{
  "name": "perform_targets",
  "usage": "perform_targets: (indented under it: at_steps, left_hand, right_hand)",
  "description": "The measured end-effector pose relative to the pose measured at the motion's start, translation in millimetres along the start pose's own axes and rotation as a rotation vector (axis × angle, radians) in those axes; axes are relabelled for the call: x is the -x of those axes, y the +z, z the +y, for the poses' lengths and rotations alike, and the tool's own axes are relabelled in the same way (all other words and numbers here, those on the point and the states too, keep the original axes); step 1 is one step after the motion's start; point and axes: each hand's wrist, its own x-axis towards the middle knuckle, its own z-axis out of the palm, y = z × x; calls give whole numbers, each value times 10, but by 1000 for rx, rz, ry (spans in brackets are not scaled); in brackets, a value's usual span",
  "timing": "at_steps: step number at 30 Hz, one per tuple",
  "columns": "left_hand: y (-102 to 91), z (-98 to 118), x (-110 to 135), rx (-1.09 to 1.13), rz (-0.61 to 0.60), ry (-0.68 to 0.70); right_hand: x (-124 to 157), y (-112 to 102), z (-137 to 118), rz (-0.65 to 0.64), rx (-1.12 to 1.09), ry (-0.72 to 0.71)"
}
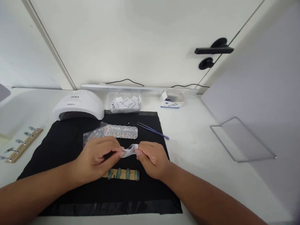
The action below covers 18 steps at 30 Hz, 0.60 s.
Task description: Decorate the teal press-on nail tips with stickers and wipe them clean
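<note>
Both hands meet over a black mat (66, 144). My left hand (97, 158) and my right hand (151, 159) each pinch one end of a small white wipe or packet (130, 150), fingers closed on it. Just below the hands lies a wooden strip (124, 174) carrying several green nail tips. Behind the hands sits a clear compartment box of rhinestones (121, 131) partly on a clear plastic bag (93, 134).
A white nail lamp (79, 105) stands at the mat's back left. A clear tub of white packets (124, 103), a small white-blue box (172, 99) and purple tweezers (152, 130) lie behind. A second wooden strip with nail stands (21, 144) lies at left. A wire frame (242, 140) rests at right.
</note>
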Motion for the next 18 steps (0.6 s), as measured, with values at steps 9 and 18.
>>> perform_targets:
  at_steps: [9,18]
  left_hand:
    - [7,31,30,-72,2,39]
    - [-5,47,30,-30,-95,88]
  right_hand:
    - [-3,6,7,-11,71,-100]
    - [10,19,2,3,106,-172]
